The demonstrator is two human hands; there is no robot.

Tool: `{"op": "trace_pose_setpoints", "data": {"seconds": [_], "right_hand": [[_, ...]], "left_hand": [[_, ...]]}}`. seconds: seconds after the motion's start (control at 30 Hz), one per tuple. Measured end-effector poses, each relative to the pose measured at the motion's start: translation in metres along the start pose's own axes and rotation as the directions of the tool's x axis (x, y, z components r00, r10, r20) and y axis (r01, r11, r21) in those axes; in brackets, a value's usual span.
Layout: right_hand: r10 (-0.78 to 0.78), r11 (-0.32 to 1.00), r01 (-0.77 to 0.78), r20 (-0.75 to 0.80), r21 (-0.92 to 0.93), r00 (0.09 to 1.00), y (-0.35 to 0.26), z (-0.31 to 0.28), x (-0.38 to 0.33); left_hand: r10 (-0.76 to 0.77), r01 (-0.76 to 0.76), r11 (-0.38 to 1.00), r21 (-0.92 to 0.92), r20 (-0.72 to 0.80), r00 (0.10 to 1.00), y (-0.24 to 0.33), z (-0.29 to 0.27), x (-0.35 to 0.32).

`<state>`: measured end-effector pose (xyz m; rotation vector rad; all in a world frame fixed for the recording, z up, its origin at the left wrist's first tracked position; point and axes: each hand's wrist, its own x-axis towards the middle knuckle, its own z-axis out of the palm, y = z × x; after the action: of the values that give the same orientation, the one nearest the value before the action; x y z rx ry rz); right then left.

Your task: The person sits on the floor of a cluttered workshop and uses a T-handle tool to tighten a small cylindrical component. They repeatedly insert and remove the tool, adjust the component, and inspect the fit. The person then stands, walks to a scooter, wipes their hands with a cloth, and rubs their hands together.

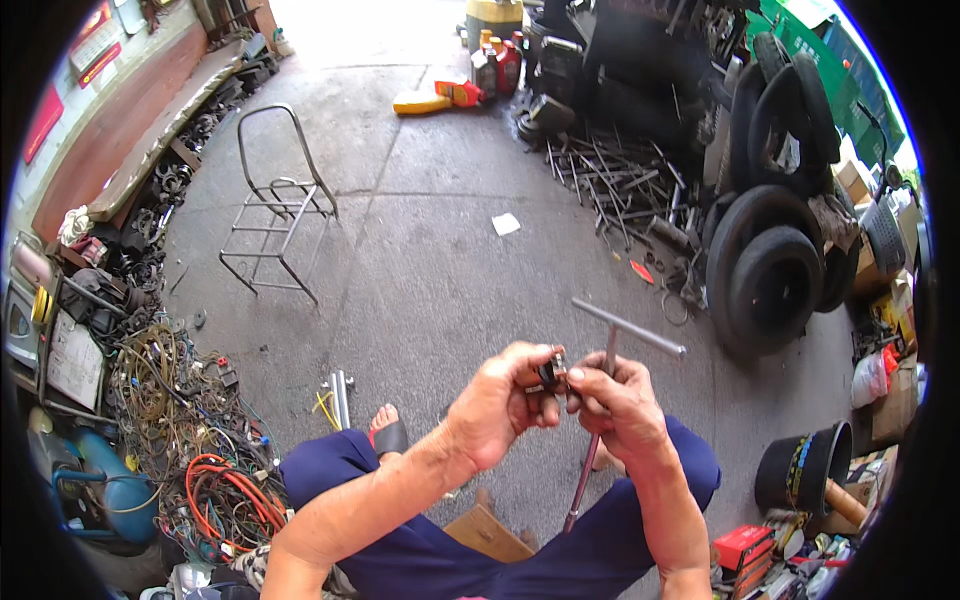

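Your arms (372, 502) slant inward above the floor (430, 265). Your left hand (498, 402) pinches a small dark part (547, 371); your right hand (626, 403) pinches its side, touching a T-bar (632, 328).

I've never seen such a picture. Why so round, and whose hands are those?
There's no robot here, just a person's bare left hand and right hand. The picture comes from a wide fisheye camera worn on the head, looking down, which bends straight edges. The left hand holds a small dark part; the right hand's fingers seem to touch it too, while that hand also holds a T-shaped tool. On the grey floor are a chair frame and a white scrap, with wires at left and tyres at right.
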<state>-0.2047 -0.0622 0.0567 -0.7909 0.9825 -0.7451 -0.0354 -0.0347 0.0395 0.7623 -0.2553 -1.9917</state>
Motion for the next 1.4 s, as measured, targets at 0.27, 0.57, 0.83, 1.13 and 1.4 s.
{"op": "trace_pose_setpoints", "data": {"seconds": [0.27,0.57,0.83,1.13,1.4], "right_hand": [[-0.048,0.992,0.039,0.076,0.118,0.996,0.002,-0.006,-0.002],[-0.071,0.989,0.062,0.065,0.132,0.995,0.006,-0.003,0.0],[-0.065,0.992,0.057,0.072,0.109,0.995,0.005,-0.002,0.002],[-0.032,0.993,0.028,0.033,0.116,0.999,0.005,0.001,0.0],[0.017,0.993,-0.024,0.066,0.113,0.998,0.004,0.0,0.0]], "left_hand": [[0.006,-0.006,0.997,-0.078,-0.003,1.0,0.001,-0.002,-0.001],[-0.004,0.003,0.998,-0.059,-0.004,1.0,-0.001,-0.002,-0.001],[-0.01,0.01,1.0,-0.001,-0.026,1.0,0.0,-0.002,0.0],[-0.027,0.027,0.999,0.026,-0.017,0.999,-0.008,-0.008,0.003],[-0.062,0.062,0.998,0.028,-0.003,0.998,-0.008,-0.011,0.003]]}}
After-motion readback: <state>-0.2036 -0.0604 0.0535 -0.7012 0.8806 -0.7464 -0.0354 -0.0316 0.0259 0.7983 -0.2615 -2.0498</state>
